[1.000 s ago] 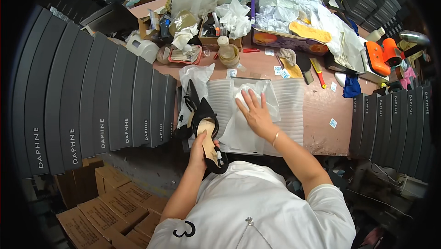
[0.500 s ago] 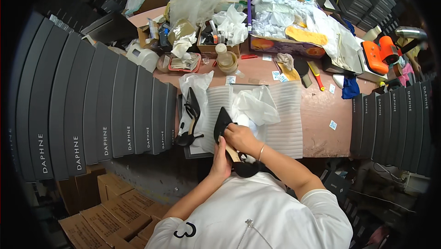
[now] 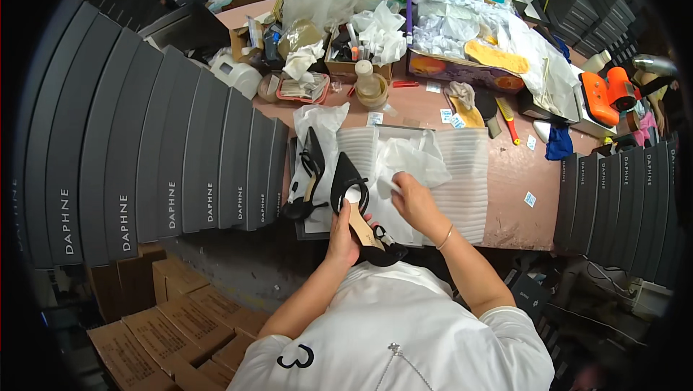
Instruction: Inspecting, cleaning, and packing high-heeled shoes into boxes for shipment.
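My left hand (image 3: 345, 241) grips a black slingback shoe (image 3: 359, 226) at frame centre, toe pointing up the frame, with a white wad visible in its opening. My right hand (image 3: 415, 203), just right of it, has its fingers curled in; I cannot tell whether they pinch the white bit at their tips. The matching shoe (image 3: 315, 166) already lies left of centre on white paper; mine is in hand, not laid down, and the tissue (image 3: 415, 160) sits loose and unfolded on ribbed foam sheet (image 3: 462, 207). Around these, the pinkish table (image 3: 509, 214) carries stickers, a jar (image 3: 368, 86) and, at upper right, a carton of crumpled paper (image 3: 455, 30). Grey shoeboxes (image 3: 144, 167) line both sides; brown cartons (image 3: 173, 326) fill the lower left.
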`<state>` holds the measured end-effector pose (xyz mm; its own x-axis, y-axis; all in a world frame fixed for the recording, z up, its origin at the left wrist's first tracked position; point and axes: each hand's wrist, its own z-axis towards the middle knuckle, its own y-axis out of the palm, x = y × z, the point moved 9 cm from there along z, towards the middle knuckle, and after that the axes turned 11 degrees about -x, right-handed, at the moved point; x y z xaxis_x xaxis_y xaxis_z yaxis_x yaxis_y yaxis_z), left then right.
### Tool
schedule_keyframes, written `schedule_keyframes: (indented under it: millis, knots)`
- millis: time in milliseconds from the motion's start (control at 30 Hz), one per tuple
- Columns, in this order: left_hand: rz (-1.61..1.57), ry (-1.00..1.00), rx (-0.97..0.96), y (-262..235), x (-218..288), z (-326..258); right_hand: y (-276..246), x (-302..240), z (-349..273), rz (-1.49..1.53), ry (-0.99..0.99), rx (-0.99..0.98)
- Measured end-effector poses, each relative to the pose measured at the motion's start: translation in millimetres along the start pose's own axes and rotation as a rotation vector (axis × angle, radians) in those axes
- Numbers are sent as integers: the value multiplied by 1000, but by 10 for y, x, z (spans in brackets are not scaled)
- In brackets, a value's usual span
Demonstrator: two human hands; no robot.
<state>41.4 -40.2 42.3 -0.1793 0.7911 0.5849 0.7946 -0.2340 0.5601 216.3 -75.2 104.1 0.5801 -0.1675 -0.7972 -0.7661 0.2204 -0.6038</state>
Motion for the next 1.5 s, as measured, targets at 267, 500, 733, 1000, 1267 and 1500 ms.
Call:
schedule_keyframes:
  millis: [267, 500, 733, 1000, 1267, 1500]
  knots:
    - [-105, -121, -151, 170, -172, 21, 78, -497, -98, 16, -417, -46]
    - [-86, -54, -38, 280, -170, -36, 200, -511, -24, -56, -217, -99]
    - [6, -56, 4, 170, -240, -79, 578, -380, 277, -441, -167, 4]
    - [46, -48, 55, -71, -163, 42, 725, 1105, -55, -390, 309, -314]
    - [-69, -150, -105, 106, -237, 44, 74, -521, -8, -28, -352, -127]
    - [30, -100, -102, 46, -244, 12, 385, -287, -87, -46, -275, -152]
